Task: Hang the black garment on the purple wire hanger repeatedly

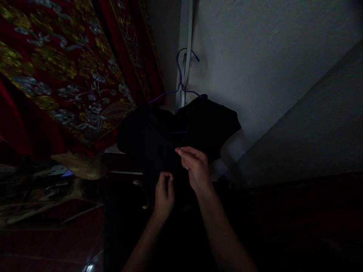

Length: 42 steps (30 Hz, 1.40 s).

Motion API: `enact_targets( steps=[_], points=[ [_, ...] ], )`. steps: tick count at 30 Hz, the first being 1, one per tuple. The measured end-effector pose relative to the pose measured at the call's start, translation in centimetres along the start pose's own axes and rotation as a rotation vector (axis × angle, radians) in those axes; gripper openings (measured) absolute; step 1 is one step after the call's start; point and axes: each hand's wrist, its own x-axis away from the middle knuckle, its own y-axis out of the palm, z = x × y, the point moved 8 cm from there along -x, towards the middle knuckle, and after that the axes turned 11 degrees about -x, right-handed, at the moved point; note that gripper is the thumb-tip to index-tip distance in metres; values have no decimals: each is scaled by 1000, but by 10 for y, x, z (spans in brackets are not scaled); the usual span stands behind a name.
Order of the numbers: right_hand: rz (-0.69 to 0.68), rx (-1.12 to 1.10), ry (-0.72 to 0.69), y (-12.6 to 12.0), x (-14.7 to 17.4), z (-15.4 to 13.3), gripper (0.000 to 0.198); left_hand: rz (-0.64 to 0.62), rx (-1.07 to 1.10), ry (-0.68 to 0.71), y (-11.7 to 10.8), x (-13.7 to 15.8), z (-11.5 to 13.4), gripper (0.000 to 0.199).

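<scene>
A black shirt (207,124), very dark in this light, hangs from a thin purple hanger (180,81) against the wall. Its neckline opens in a V below the hanger's hook. My right hand (197,166) pinches the shirt at its front edge, just below that opening, with thumb and index finger together. Lower and to the left, my left hand (165,194) is closed in a pinch against the dark front of the shirt, thumb and finger tips meeting on the cloth. Buttons or other fastenings are too dark to make out.
Red cloth (93,75) with gold and silver embroidery hangs at the upper left. Below it are a pale wooden-looking object (82,165) and blurred clutter. A pale pipe (185,45) runs up the grey wall (269,75). Reddish floor tiles (36,249) show at lower left.
</scene>
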Motion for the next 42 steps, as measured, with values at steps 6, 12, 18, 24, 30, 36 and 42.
enact_targets(
  steps=[6, 12, 18, 24, 30, 36, 42],
  points=[
    [-76, -34, -49, 26, -23, -22, 12, 9, -52, -44, -1, 2, -21, 17],
    [-176, 5, -98, 52, -36, -48, 6, 32, -70, -73, 4, 7, -33, 21],
    [-224, 39, -126, 57, -32, -60, 5, 19, -23, -112, 0, 0, -41, 22],
    [-286, 21, -195, 55, -18, -65, 10, -200, 44, -58, -4, -33, 22, 16],
    [-325, 87, -289, 58, -6, -78, 14, 187, 91, 441, -64, -90, 151, 29],
    [-310, 115, -351, 54, 0, -89, 13, 189, -187, 688, -70, -118, 200, 12],
    [-282, 132, -350, 49, -17, -77, 15, 254, -315, 771, -72, -112, 213, 11]
  ],
)
